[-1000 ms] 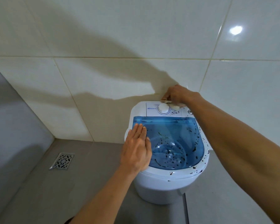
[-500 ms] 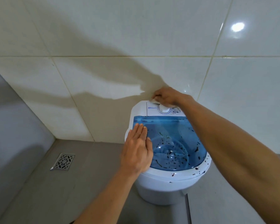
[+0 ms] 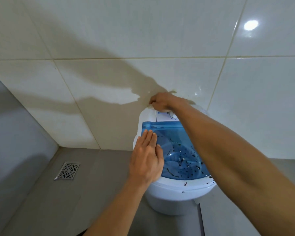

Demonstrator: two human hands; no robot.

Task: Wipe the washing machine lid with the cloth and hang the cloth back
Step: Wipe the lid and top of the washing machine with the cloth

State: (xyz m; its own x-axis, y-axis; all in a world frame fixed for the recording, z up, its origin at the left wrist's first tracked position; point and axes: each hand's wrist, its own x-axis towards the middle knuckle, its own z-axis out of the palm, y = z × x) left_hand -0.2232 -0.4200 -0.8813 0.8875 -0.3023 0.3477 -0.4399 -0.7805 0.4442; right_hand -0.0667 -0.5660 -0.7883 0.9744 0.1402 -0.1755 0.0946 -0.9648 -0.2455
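A small white washing machine (image 3: 174,196) stands against the tiled wall. Its see-through blue lid (image 3: 177,157) carries dark specks, thickest toward the front right. My left hand (image 3: 146,159) lies flat with fingers together on the lid's left side. My right hand (image 3: 160,102) reaches across to the back left corner of the white control panel (image 3: 160,114), pressing a pale cloth (image 3: 150,105) there. Only a small edge of the cloth shows beneath the fingers. My right forearm hides part of the dial (image 3: 171,114) and the lid's right side.
Glossy white wall tiles (image 3: 109,99) rise directly behind the machine. A grey floor (image 3: 75,193) surrounds it, with a metal drain grate (image 3: 67,171) at the left. A grey wall (image 3: 10,133) closes off the left side.
My right hand slid the cloth leftward along the control panel, from right of the dial to the back left corner. My left hand stayed flat on the lid.
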